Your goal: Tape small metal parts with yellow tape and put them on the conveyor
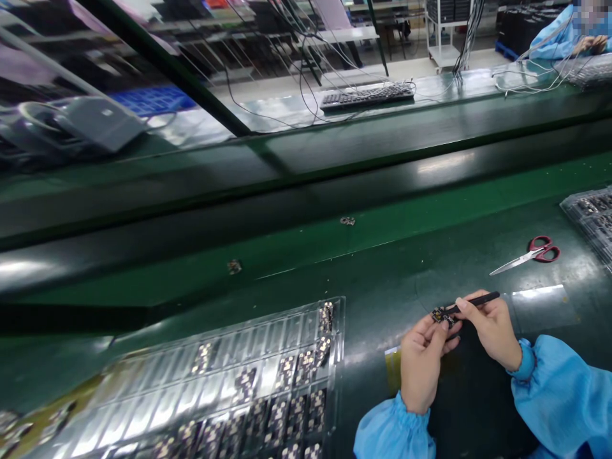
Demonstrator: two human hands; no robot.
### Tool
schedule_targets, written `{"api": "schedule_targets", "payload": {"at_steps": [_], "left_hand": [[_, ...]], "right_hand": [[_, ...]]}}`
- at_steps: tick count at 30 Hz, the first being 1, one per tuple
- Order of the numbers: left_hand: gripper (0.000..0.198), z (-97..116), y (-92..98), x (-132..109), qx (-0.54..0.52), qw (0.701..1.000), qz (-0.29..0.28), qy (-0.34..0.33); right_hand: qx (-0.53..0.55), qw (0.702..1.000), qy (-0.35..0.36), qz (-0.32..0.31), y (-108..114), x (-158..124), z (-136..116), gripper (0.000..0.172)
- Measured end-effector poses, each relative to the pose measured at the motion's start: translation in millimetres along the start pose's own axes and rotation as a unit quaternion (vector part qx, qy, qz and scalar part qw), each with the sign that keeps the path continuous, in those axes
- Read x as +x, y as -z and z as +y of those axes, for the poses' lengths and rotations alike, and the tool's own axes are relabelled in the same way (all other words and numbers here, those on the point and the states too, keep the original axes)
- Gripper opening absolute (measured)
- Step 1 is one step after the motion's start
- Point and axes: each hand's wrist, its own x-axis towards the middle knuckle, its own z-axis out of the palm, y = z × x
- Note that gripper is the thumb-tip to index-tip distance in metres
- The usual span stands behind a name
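My left hand [423, 363] pinches a small dark circuit board [438, 315] between thumb and fingers, above the green bench. In my right hand [490, 325] is a slim black stick-like tool [482, 299], gripped between thumb and fingers and slanting down toward the board. Its tip is at or very near the board; whether it touches I cannot tell. A clear plastic tray [340, 344] with ribbed slots lies left of my hands, and several similar boards [287, 370] sit in it. Scissors [526, 256] with red handles lie beyond my right hand.
Another clear tray [581, 207] of boards stands at the right edge. Loose small parts [347, 220] lie on the green strip. Behind it runs a dark raised rail [306, 191]. Across from me are a keyboard-like strip [368, 95], cables and a person in blue sleeves [554, 38].
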Motion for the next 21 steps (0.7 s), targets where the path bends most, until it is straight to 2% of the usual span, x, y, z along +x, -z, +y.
{"api": "schedule_targets", "payload": {"at_steps": [11,14,16,18,21], "left_hand": [[0.034,-1,0.1,0,-0.047,0.999,0.003,0.001],[0.035,-4,-0.4,1,-0.051,0.999,0.01,-0.007],[0.034,-6,-0.6,2,-0.049,0.999,0.017,-0.017],[0.034,-9,-0.4,1,-0.046,0.998,0.022,-0.029],[0.033,-9,1.4,0,-0.045,0.998,0.026,-0.03]], "right_hand": [[-0.021,0.999,0.04,0.011,-2,-3,-2,0.021],[-0.032,0.997,0.069,0.01,-3,-7,0,0.018],[-0.068,0.991,0.119,0.006,-2,-10,0,0.012],[-0.116,0.97,0.215,0.004,-1,-12,0,0.005],[-0.153,0.922,0.356,0.02,5,-13,-2,0.017]]}}
